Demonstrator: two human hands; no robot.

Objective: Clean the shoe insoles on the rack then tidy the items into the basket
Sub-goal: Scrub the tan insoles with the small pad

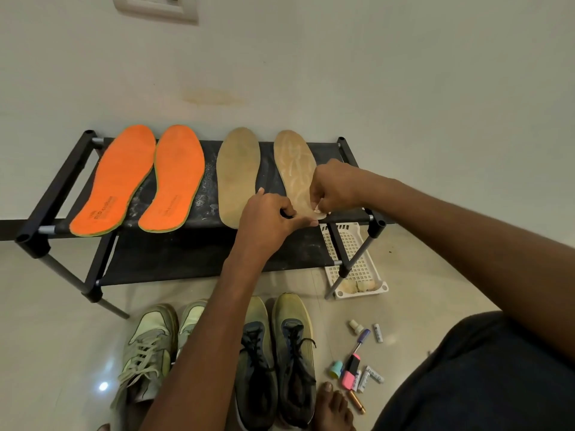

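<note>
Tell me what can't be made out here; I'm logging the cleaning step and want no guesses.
Head view only:
- Heel of the right tan insole: hidden by both hands.
- White bit in the right hand: mostly covered by fingers, too small to identify.
- Whether the left hand pinches the insole: unclear.
- Basket: contents partly hidden by the rack.
- Battery labels: too small.

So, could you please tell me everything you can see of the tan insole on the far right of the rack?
The right tan insole lies flat on the rack's top shelf, toe toward the wall, apart from the other tan insole. It looks like worn foam or fabric, marked with pale wet-looking streaks. Both hands meet at its heel: the left hand pinches the heel edge, and the right hand presses something small and whitish onto it.
</note>
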